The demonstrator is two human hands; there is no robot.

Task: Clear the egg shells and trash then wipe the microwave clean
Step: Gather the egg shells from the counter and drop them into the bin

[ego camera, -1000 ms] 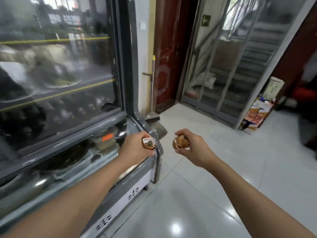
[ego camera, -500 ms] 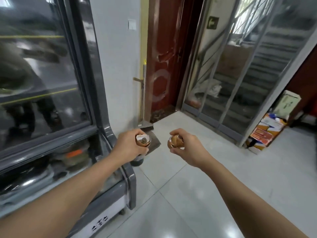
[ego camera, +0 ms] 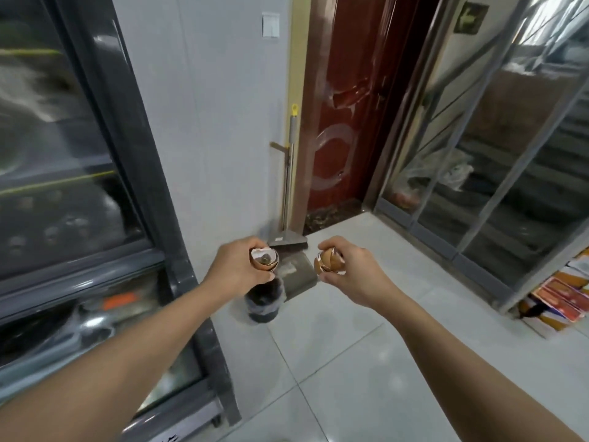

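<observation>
Disposal stage, head view. The left hand (ego camera: 237, 271) grips a stack of brown egg shells (ego camera: 264, 260), fingers curled round it with the open, jagged rim turned up; something dark lies inside the topmost half. The right hand (ego camera: 350, 272) grips a second cluster of shells (ego camera: 328, 261), fingers curled over broken pieces that show white inner edges. The landmark is the small dark waste bin (ego camera: 263, 303), lined with a black bag, standing on the tiled floor (ego camera: 366, 362) beside the corner of the glass-fronted cabinet (ego camera: 95, 186). The left-hand shells sit just above the bin's far rim; the right-hand shells are to the right of the bin, over a grey dustpan (ego camera: 298, 275) lying behind it, with a broom (ego camera: 288, 186) leaning on the wall beyond. Probable risks: the bin mouth is narrow and partly hidden by the left hand, so shells let go from this height may strike the rim or land on the dustpan or floor; a tight squeeze may crush the brittle shells and scatter fragments; tilting the left-hand stack may spill its contents early. The microwave is not in view.
</observation>
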